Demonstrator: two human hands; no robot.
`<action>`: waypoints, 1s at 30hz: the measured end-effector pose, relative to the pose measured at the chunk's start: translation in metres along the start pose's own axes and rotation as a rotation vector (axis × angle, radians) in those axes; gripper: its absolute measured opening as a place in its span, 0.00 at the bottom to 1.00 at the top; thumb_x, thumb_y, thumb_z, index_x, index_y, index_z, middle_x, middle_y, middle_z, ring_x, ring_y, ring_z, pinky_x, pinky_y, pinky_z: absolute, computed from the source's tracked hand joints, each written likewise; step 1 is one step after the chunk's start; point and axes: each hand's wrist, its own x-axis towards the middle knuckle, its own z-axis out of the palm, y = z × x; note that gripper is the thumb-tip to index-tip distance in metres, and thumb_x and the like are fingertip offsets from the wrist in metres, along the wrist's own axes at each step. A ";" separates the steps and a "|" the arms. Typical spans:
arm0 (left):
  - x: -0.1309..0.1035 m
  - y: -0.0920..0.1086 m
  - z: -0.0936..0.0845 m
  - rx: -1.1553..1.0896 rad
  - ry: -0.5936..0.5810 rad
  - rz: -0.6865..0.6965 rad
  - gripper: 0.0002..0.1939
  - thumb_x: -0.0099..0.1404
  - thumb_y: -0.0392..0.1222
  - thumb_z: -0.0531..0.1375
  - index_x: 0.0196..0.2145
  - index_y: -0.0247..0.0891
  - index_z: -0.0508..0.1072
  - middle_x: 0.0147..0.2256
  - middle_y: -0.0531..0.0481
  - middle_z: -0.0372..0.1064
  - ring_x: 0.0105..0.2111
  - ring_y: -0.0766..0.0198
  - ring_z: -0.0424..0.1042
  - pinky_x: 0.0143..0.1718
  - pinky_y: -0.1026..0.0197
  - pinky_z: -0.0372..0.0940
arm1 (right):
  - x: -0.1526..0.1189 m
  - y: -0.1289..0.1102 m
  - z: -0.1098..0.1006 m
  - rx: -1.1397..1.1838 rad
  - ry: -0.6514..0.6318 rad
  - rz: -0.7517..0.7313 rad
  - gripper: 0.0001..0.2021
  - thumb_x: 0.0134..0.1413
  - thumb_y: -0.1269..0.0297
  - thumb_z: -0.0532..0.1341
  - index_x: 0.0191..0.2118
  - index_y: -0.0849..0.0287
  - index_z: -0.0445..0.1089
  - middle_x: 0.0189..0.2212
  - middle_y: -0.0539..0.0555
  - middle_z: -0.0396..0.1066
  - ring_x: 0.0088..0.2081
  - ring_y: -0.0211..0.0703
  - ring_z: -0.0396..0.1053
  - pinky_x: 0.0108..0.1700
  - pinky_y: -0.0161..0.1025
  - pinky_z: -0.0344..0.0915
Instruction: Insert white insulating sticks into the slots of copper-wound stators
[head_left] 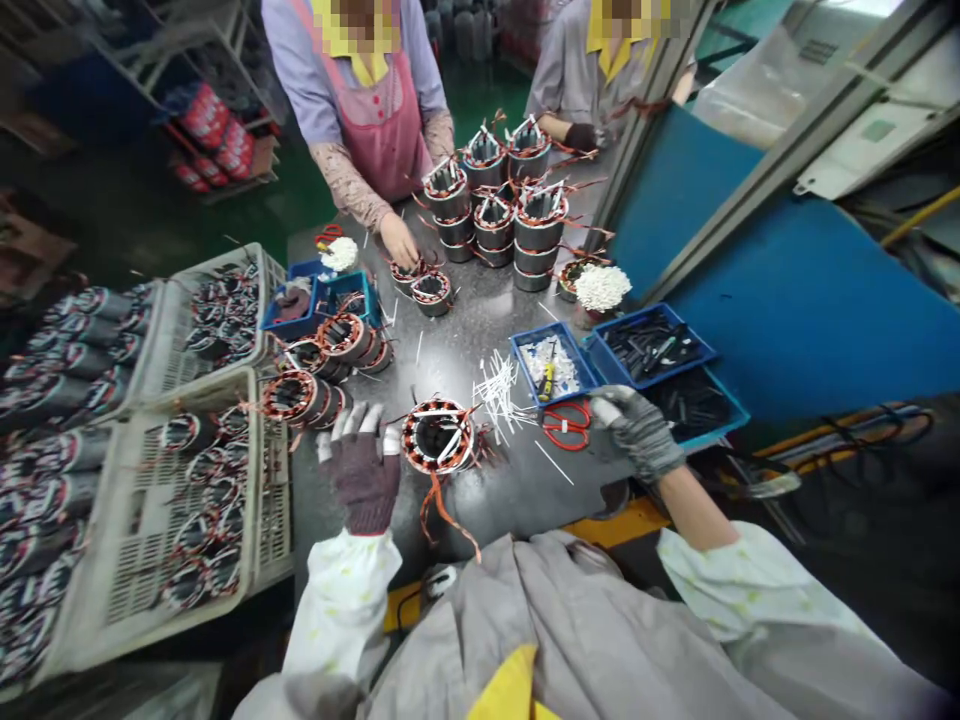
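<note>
A motor stator (437,437) with copper windings and orange leads stands upright on the dark metal table (480,325) in front of me. Just left of it, my left hand (363,468), in a dark glove with pale fingertips, lies with fingers spread. My right hand (641,432), in a grey glove, is at the edge of the blue trays, its fingers extended and nothing visible in them. Red-handled scissors (566,425) lie beside it. White thin strips (501,392) are piled between the stator and a blue tray (517,350) of small white pieces.
Stacked stators (536,225) stand at the far side, where a co-worker's hand (400,240) touches another stator. Trays of black strips (649,345) sit at right. Crates (251,480) of stators flank the table's left side. A metal post (645,150) rises at right.
</note>
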 end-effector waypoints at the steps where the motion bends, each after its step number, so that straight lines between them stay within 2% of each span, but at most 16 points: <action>1: 0.003 0.009 -0.003 -0.018 0.029 0.069 0.20 0.75 0.51 0.56 0.58 0.44 0.78 0.64 0.41 0.73 0.69 0.46 0.66 0.73 0.37 0.52 | -0.004 -0.024 0.016 0.112 -0.042 -0.061 0.14 0.62 0.57 0.59 0.43 0.56 0.80 0.40 0.58 0.83 0.41 0.51 0.79 0.49 0.46 0.75; 3: 0.010 0.025 -0.003 -0.117 -0.034 0.183 0.18 0.76 0.49 0.55 0.57 0.46 0.78 0.63 0.44 0.75 0.68 0.50 0.67 0.73 0.40 0.54 | -0.007 -0.069 0.044 0.264 -0.118 -0.173 0.13 0.60 0.56 0.60 0.42 0.54 0.80 0.40 0.57 0.83 0.43 0.51 0.80 0.52 0.48 0.75; 5: 0.016 0.035 0.005 -0.227 -0.130 0.209 0.17 0.76 0.48 0.55 0.54 0.46 0.80 0.59 0.45 0.78 0.64 0.51 0.71 0.70 0.42 0.59 | -0.005 -0.101 0.063 0.324 -0.162 -0.261 0.12 0.60 0.57 0.61 0.41 0.53 0.81 0.40 0.55 0.83 0.45 0.51 0.79 0.54 0.48 0.74; 8: 0.017 0.037 0.024 -0.316 -0.185 0.136 0.15 0.74 0.47 0.57 0.50 0.43 0.81 0.56 0.44 0.80 0.61 0.50 0.75 0.67 0.42 0.63 | 0.003 -0.119 0.073 0.339 -0.175 -0.320 0.09 0.58 0.59 0.63 0.39 0.53 0.81 0.40 0.55 0.83 0.45 0.51 0.79 0.55 0.48 0.74; 11: 0.014 0.034 0.036 -0.341 -0.162 0.110 0.14 0.73 0.47 0.58 0.50 0.42 0.81 0.56 0.43 0.80 0.61 0.50 0.74 0.67 0.41 0.62 | 0.009 -0.116 0.075 0.356 -0.216 -0.327 0.09 0.59 0.61 0.64 0.41 0.54 0.82 0.40 0.55 0.83 0.44 0.49 0.79 0.53 0.47 0.74; 16: 0.014 0.031 0.039 -0.315 -0.156 0.129 0.13 0.73 0.47 0.60 0.48 0.44 0.82 0.54 0.44 0.81 0.60 0.49 0.75 0.67 0.40 0.62 | 0.014 -0.123 0.091 0.362 -0.334 -0.403 0.09 0.64 0.65 0.61 0.43 0.56 0.80 0.41 0.55 0.82 0.45 0.47 0.78 0.53 0.45 0.74; 19: 0.016 0.031 0.037 -0.298 -0.128 0.165 0.13 0.73 0.47 0.60 0.47 0.43 0.82 0.53 0.44 0.82 0.58 0.49 0.76 0.66 0.39 0.61 | 0.016 -0.134 0.099 0.349 -0.481 -0.522 0.09 0.66 0.66 0.60 0.43 0.57 0.79 0.41 0.56 0.81 0.45 0.47 0.77 0.53 0.45 0.73; 21: 0.015 0.033 0.033 -0.272 -0.094 0.206 0.13 0.74 0.47 0.59 0.49 0.43 0.82 0.54 0.44 0.81 0.59 0.49 0.76 0.66 0.40 0.61 | 0.017 -0.134 0.098 0.372 -0.570 -0.568 0.10 0.68 0.63 0.60 0.46 0.57 0.79 0.41 0.55 0.80 0.45 0.47 0.77 0.53 0.45 0.73; 23: 0.008 0.038 0.027 -0.232 -0.028 0.255 0.15 0.76 0.47 0.58 0.53 0.42 0.80 0.56 0.43 0.80 0.62 0.49 0.74 0.68 0.39 0.59 | 0.017 -0.127 0.095 0.436 -0.553 -0.518 0.13 0.71 0.58 0.58 0.49 0.57 0.79 0.40 0.55 0.79 0.44 0.47 0.77 0.52 0.45 0.74; 26: -0.013 0.051 0.022 -0.216 0.041 0.346 0.19 0.74 0.49 0.61 0.58 0.39 0.75 0.55 0.42 0.80 0.61 0.49 0.74 0.71 0.40 0.57 | 0.016 -0.109 0.099 0.486 -0.396 -0.377 0.18 0.72 0.52 0.56 0.48 0.56 0.79 0.40 0.57 0.79 0.44 0.48 0.77 0.53 0.48 0.75; 28: -0.028 0.059 0.023 -0.202 0.013 0.373 0.28 0.71 0.53 0.66 0.62 0.36 0.72 0.52 0.39 0.81 0.61 0.46 0.74 0.70 0.41 0.59 | 0.016 -0.100 0.106 0.478 -0.346 -0.344 0.18 0.70 0.49 0.58 0.45 0.55 0.79 0.41 0.58 0.79 0.46 0.50 0.77 0.57 0.51 0.74; 30: -0.037 0.064 0.028 -0.145 -0.038 0.358 0.36 0.67 0.56 0.69 0.65 0.33 0.70 0.51 0.37 0.80 0.61 0.43 0.74 0.70 0.39 0.60 | 0.015 -0.094 0.114 0.516 -0.371 -0.318 0.18 0.69 0.47 0.59 0.44 0.54 0.80 0.42 0.58 0.80 0.47 0.52 0.77 0.57 0.52 0.74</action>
